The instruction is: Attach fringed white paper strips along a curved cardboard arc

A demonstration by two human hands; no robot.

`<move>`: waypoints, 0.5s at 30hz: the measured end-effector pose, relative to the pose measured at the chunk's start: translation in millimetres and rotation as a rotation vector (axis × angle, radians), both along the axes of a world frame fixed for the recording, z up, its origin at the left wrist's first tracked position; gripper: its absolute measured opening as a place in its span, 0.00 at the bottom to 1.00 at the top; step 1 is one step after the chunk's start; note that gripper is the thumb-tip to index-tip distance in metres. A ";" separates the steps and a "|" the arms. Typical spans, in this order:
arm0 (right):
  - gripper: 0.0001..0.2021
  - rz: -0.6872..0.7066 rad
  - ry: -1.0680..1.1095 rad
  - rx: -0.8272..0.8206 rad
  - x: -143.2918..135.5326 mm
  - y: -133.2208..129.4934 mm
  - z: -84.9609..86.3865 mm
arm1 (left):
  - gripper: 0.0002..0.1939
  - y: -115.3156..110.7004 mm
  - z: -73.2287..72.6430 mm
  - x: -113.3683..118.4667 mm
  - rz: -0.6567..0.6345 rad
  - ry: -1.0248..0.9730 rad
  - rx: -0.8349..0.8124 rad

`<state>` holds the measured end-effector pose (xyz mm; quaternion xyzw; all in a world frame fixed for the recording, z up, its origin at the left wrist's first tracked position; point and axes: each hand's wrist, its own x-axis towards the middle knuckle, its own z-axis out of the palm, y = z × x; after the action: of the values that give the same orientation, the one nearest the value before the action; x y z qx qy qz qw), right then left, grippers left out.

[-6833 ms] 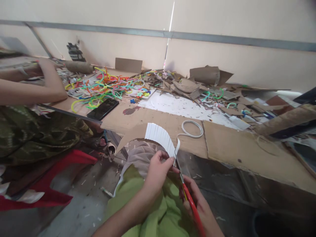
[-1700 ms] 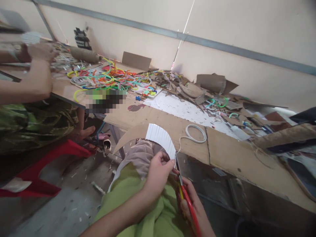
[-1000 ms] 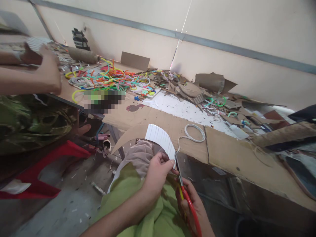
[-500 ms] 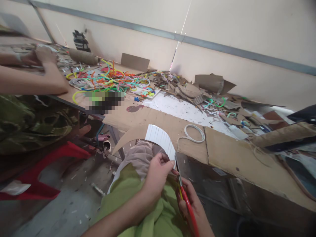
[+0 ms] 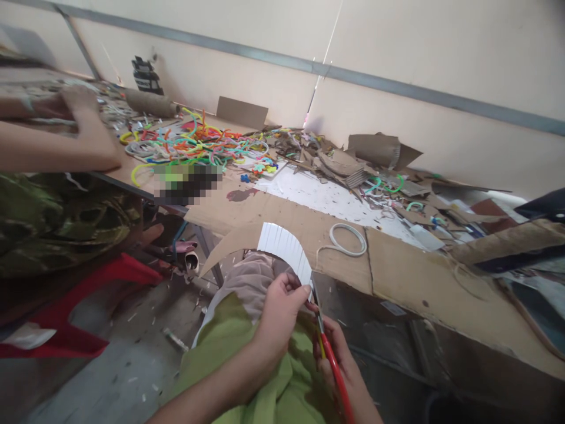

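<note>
Your left grip (image 5: 285, 300) pinches the near end of a curved cardboard piece (image 5: 232, 244), its white strips (image 5: 285, 242) arching beyond, while your right grip (image 5: 346, 356) holds red-handled scissors (image 5: 334, 366) alongside, apparently mid-trim, likely calling next for a steady pinch and careful snip.

No text can be read, not even on the blurred black object (image 5: 147, 76)

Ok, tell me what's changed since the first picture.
The tail of the white roll has turned: it showed its broad face, and now looks like a thin line. The view has tilted, too. Nothing was let go: the left hand still grips the curved card, the right hand the scissors.
</note>
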<state>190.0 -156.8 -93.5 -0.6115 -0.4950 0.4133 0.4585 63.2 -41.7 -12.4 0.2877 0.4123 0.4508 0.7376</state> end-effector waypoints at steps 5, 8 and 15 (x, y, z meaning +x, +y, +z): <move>0.30 0.008 -0.035 0.026 5.6 -1.1 -1.9 | 0.12 2.5 -0.6 -3.5 0.008 0.018 0.029; 0.30 -0.050 -0.019 0.012 5.6 -2.8 0.0 | 0.11 3.7 -1.5 -4.2 0.012 0.027 0.054; 0.40 0.010 0.192 -0.048 2.5 8.7 17.6 | 0.11 3.7 0.4 -6.8 -0.030 0.021 0.053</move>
<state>192.5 -148.1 -75.9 -0.5773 -0.4419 0.4840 0.4870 56.4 -38.0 -11.9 0.3179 0.4038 0.4475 0.7319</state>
